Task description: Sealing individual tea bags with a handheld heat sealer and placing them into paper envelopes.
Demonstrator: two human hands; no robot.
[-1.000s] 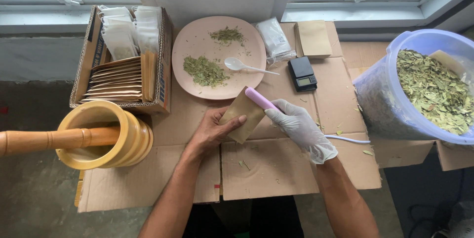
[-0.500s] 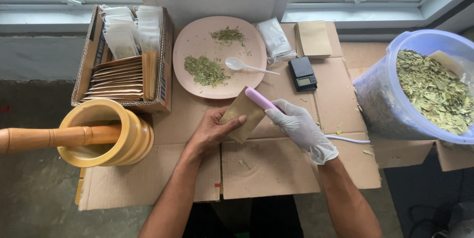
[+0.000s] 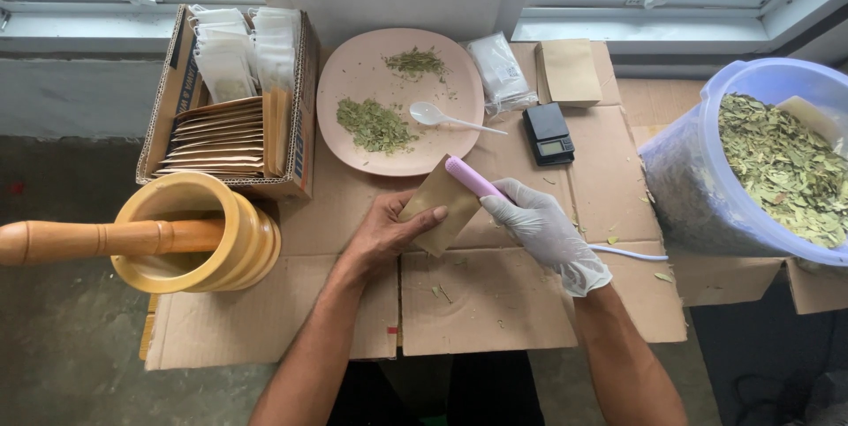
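Observation:
My bare left hand holds a small brown paper pouch just above the flattened cardboard. My right hand, in a white glove, grips a pink handheld sealer whose tip lies across the pouch's upper edge. A white cord trails from it to the right. Just beyond stands a pink plate with two heaps of dried green leaves and a white spoon.
A wooden mortar with a pestle stands at the left. Behind it a cardboard box holds brown and white pouches. A small black scale, spare pouches and a plastic tub of dried leaves sit right.

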